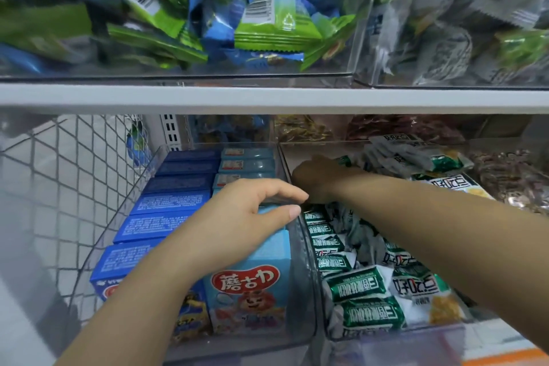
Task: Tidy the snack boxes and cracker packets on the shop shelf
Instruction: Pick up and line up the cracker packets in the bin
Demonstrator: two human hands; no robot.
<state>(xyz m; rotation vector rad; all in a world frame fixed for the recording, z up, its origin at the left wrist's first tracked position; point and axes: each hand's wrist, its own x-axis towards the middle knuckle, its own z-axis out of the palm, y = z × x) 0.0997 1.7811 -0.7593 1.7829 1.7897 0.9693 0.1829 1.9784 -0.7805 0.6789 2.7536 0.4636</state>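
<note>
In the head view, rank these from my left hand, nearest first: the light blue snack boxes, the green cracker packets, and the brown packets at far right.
1. Light blue snack boxes: directly under the left hand, its fingers curled on one.
2. Green cracker packets: just to the hand's right, alongside the boxes.
3. Brown packets: far right, beyond the cracker packets.

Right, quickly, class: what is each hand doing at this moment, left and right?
Left hand: fingers and thumb curled round a light blue snack box.
Right hand: deep among the cracker packets, fingers hidden; cannot tell.
</note>
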